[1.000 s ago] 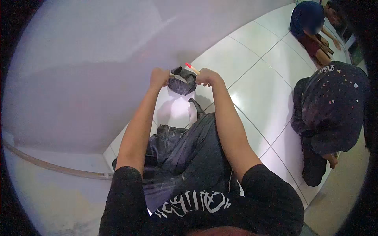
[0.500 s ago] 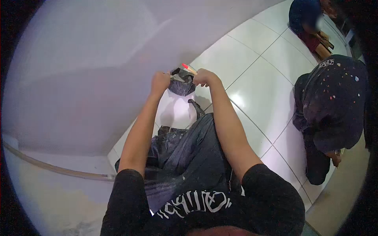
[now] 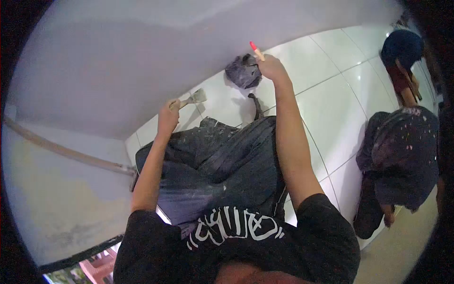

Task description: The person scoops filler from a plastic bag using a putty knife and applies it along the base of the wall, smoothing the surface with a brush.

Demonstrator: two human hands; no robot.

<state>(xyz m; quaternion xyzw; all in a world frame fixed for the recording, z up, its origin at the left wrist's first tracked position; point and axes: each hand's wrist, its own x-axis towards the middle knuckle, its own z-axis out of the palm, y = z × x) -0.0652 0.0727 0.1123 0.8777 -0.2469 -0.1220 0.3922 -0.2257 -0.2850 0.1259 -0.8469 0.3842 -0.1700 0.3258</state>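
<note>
Evidently holding a tool in each hand, close to the foot of a wall

Nearest, sitting or crouching low in dark, pale-flecked trousers (image 3: 213,142). Beyond the knees, gripping a scraper (image 3: 199,95) in the left hand (image 3: 168,116), with fingers wrapped narrowly around its handle and its broad blade pointing toward the right hand (image 3: 273,68). With that hand, clasping a red-tipped handle (image 3: 259,53), fingers curled tight; impossible to see what is at its lower end. Just beside those fingers, on the tiled floor (image 3: 326,54) near the wall (image 3: 123,71), a crumpled dark bag (image 3: 242,73); hard to tell whether touching it or only near, and too dim to make out any contents.

Judging by the pose, at a step of handling both tools near the bag, with the scraper held apart from it. For any next move, probably calls for a steady bag and a controlled blade angle, clear of the other hand.

Farther off to the right, a person in a speckled dark top (image 3: 406,156), bent low, and beyond, another person in blue (image 3: 402,47).
</note>
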